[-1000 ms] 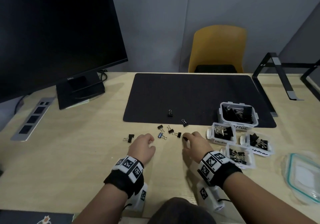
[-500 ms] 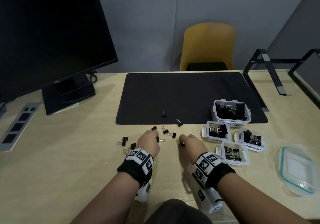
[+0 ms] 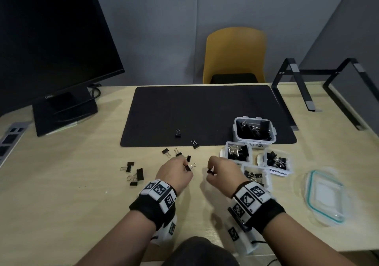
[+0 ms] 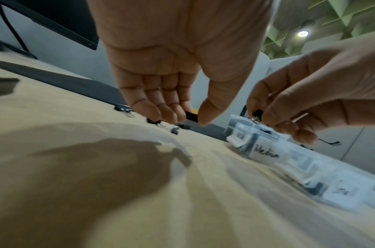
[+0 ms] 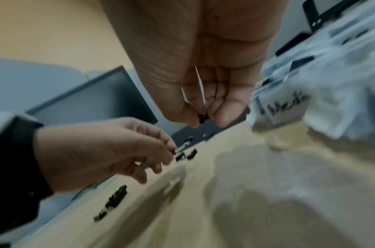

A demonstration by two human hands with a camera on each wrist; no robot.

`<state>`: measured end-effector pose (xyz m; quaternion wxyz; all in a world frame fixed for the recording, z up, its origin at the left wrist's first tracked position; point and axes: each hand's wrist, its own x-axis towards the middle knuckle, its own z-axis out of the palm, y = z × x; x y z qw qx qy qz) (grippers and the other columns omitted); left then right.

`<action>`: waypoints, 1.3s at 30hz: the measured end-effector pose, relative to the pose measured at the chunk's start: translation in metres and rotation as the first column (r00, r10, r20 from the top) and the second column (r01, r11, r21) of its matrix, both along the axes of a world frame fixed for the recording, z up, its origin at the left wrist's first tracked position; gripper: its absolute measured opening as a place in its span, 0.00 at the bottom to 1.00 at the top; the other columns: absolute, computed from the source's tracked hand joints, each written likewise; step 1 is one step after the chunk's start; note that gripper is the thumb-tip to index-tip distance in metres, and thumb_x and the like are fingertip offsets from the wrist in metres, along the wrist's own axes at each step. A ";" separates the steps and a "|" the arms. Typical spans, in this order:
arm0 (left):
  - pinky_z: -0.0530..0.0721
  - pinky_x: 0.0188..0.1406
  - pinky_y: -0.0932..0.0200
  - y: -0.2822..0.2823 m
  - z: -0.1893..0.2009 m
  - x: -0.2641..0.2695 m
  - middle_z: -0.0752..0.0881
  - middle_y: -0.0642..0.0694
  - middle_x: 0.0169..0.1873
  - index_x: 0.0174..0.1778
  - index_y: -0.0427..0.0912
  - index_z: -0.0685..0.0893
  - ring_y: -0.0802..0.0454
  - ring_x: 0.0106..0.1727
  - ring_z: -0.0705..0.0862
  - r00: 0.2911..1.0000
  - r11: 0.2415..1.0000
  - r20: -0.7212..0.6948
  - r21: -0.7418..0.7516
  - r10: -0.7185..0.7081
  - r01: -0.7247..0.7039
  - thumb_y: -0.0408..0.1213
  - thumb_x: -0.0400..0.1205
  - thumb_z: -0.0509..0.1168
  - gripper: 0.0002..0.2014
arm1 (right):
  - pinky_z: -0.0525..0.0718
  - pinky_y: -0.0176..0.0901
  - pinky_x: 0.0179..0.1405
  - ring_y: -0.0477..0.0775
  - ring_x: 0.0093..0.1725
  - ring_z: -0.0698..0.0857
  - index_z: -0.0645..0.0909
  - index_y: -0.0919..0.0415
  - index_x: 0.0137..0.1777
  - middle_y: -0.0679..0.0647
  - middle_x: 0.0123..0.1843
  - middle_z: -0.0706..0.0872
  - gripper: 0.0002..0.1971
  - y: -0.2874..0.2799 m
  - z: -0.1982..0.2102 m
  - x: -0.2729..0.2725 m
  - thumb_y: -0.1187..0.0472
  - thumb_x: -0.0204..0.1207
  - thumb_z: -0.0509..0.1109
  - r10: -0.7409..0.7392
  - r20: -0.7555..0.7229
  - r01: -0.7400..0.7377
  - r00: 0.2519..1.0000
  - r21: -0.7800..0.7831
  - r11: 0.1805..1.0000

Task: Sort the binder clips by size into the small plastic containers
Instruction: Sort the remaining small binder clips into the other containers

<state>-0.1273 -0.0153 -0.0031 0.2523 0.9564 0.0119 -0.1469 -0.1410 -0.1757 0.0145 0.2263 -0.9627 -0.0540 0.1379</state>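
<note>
Nearby, loose clips (image 3: 135,173) lie left of both hands.

A black desk mat (image 3: 205,111) lies on the wooden counter (image 3: 61,183) just beyond the hands, with a yellow chair (image 3: 233,54) behind it. Far left of the left hand stands a dark Dell monitor (image 3: 51,39). Right of the right hand lies a teal-rimmed container lid (image 3: 324,196), a black laptop stand (image 3: 303,89) farther back.
</note>
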 end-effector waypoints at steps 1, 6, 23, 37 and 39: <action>0.78 0.43 0.56 -0.007 0.002 -0.002 0.83 0.50 0.45 0.49 0.47 0.80 0.48 0.47 0.82 1.000 1.000 -0.001 -0.015 -0.007 0.007 0.39 0.75 0.63 0.08 | 0.74 0.41 0.43 0.54 0.49 0.81 0.78 0.59 0.54 0.54 0.50 0.83 0.10 -0.009 0.006 -0.002 0.60 0.73 0.66 -0.015 0.018 0.015 1.000 0.022 1.000; 0.79 0.44 0.56 -0.040 0.011 -0.012 0.82 0.53 0.43 0.49 0.49 0.80 0.51 0.45 0.81 0.999 0.996 -0.009 -0.068 -0.051 0.050 0.39 0.75 0.63 0.09 | 0.71 0.39 0.37 0.49 0.42 0.78 0.78 0.56 0.51 0.47 0.44 0.78 0.07 -0.064 0.023 -0.009 0.59 0.74 0.66 -0.029 0.041 0.029 0.999 -0.018 0.999; 0.71 0.64 0.63 -0.133 0.007 -0.031 0.77 0.54 0.59 0.61 0.48 0.79 0.55 0.65 0.71 0.953 0.948 0.226 -0.198 -0.204 0.250 0.43 0.79 0.64 0.14 | 0.73 0.38 0.40 0.49 0.42 0.79 0.74 0.50 0.46 0.47 0.44 0.79 0.08 -0.127 0.014 -0.027 0.60 0.70 0.68 -0.152 -0.006 0.152 0.988 -0.005 0.988; 0.70 0.61 0.63 -0.023 -0.012 -0.019 0.76 0.54 0.63 0.63 0.48 0.79 0.54 0.66 0.71 0.981 0.989 0.142 -0.086 0.132 -0.120 0.42 0.81 0.62 0.14 | 0.79 0.40 0.46 0.48 0.44 0.79 0.79 0.55 0.54 0.50 0.50 0.80 0.09 -0.050 0.011 -0.003 0.59 0.74 0.66 0.019 -0.033 -0.014 0.999 0.134 0.991; 0.73 0.61 0.59 -0.005 -0.015 -0.012 0.77 0.51 0.64 0.63 0.47 0.79 0.51 0.65 0.73 0.976 0.981 0.107 -0.057 0.188 -0.183 0.40 0.81 0.62 0.14 | 0.79 0.40 0.51 0.48 0.47 0.80 0.78 0.56 0.60 0.50 0.54 0.80 0.14 -0.031 0.004 0.003 0.59 0.75 0.66 0.068 -0.067 -0.059 0.995 0.131 0.990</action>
